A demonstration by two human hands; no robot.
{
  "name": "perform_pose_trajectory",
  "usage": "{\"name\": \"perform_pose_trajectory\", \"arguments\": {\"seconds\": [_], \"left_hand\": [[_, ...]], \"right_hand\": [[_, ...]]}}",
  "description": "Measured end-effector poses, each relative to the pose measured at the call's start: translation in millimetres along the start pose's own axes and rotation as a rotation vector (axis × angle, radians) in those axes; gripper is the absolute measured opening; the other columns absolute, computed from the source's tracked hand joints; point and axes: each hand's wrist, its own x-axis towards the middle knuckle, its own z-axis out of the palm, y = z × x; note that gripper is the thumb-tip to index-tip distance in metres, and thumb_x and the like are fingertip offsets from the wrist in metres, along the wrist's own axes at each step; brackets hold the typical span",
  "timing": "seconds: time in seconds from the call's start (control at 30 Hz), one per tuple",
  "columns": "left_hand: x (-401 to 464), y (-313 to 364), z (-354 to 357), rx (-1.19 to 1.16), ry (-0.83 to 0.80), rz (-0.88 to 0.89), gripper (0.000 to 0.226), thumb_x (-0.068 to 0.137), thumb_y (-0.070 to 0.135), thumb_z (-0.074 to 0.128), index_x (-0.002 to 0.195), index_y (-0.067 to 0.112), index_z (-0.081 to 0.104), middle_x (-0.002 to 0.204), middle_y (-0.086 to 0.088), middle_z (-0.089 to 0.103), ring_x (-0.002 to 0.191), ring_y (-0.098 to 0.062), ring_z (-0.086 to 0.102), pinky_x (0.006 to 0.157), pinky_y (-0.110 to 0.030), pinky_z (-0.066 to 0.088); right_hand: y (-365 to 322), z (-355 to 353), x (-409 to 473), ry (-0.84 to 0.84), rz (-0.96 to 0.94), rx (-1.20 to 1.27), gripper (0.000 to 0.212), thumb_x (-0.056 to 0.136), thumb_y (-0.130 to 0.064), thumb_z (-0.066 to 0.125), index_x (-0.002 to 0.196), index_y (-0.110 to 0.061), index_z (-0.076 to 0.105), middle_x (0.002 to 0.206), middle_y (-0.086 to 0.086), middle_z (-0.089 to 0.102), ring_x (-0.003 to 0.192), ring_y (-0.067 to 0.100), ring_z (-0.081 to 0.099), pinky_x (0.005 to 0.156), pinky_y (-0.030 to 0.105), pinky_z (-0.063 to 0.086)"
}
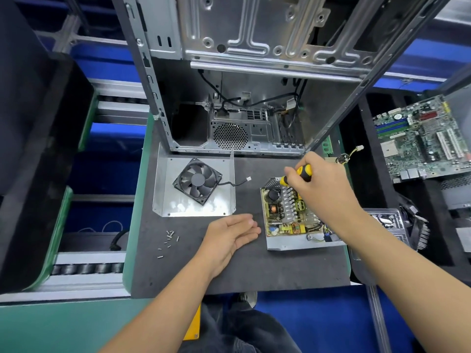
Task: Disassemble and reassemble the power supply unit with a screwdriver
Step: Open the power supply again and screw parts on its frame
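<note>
My right hand point(322, 186) grips the yellow-and-black screwdriver point(298, 175) over the opened power supply unit with its green circuit board point(290, 217), on the dark grey table point(254, 266). My left hand point(229, 235) rests beside it, fingers relaxed, holding nothing.

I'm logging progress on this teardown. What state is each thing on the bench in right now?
Power supply unit: cover off, circuit board exposed.
Cover with fan: detached, lying left of the unit, fan lead unplugged.
Screwdriver: gripped in the right hand, tip down at the unit's far corner.
Left hand: open, empty, resting on the mat.
Screws: loose, scattered on the mat.
Computer case: open, side panel off.
</note>
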Motion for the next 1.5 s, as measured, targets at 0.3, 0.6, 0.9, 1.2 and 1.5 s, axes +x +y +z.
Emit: {"name": "perform_pose_trajectory", "arguments": {"seconds": [0.3,0.6,0.9,1.2,1.5], "left_hand": [[0.9,0.0,-0.4,-0.004,-0.017,0.003,0.024,0.086,0.001,0.071,0.109,-0.004,0.067,0.095,-0.018,0.075,0.092,-0.029,0.074,0.074,-0.026,0.059],[0.0,-0.6,-0.4,-0.008,-0.033,0.013,0.045,0.067,0.011,0.080,0.108,-0.004,0.068,0.095,-0.019,0.075,0.090,-0.029,0.074,0.074,-0.026,0.059],[-0.4,-1.0,0.3,-0.013,-0.016,0.016,0.024,0.082,-0.001,0.073,0.106,-0.004,0.069,0.093,-0.019,0.075,0.088,-0.028,0.075,0.073,-0.026,0.059],[-2.5,0.1,2.2,-0.011,-0.003,0.020,0.017,0.088,-0.004,0.067,0.105,-0.003,0.068,0.092,-0.017,0.076,0.088,-0.028,0.075,0.073,-0.026,0.059],[-3.4,2.4,-4.5,-0.106,-0.061,-0.012,0.030,0.096,-0.016,0.041,0.111,-0.005,0.064,0.106,-0.023,0.073,0.101,-0.034,0.072,0.080,-0.032,0.060]], "right_hand": [[-0.5,6.2,0.7,0.003,-0.033,-0.038,0.027,0.094,-0.035,0.063,0.083,-0.013,0.054,0.055,0.001,0.053,0.057,0.021,0.051,0.055,0.035,0.041],[-0.7,10.6,-0.4,0.027,-0.079,-0.076,0.028,0.094,-0.036,0.063,0.085,-0.011,0.054,0.055,0.003,0.052,0.060,0.031,0.053,0.055,0.037,0.042],[-14.0,7.8,7.4,0.000,-0.213,-0.351,0.039,0.094,-0.040,0.064,0.076,-0.011,0.046,0.058,0.001,0.043,0.063,0.035,0.053,0.057,0.036,0.041],[-33.0,1.4,10.8,-0.226,-0.325,-0.359,0.012,0.092,-0.016,0.053,0.102,-0.010,0.051,0.099,0.006,0.049,0.085,0.032,0.053,0.070,0.036,0.037],[-50.9,-2.8,22.6,-0.404,-0.466,-0.653,0.017,0.098,-0.023,0.047,0.110,-0.010,0.046,0.111,0.010,0.049,0.095,0.031,0.057,0.081,0.040,0.047]]}}
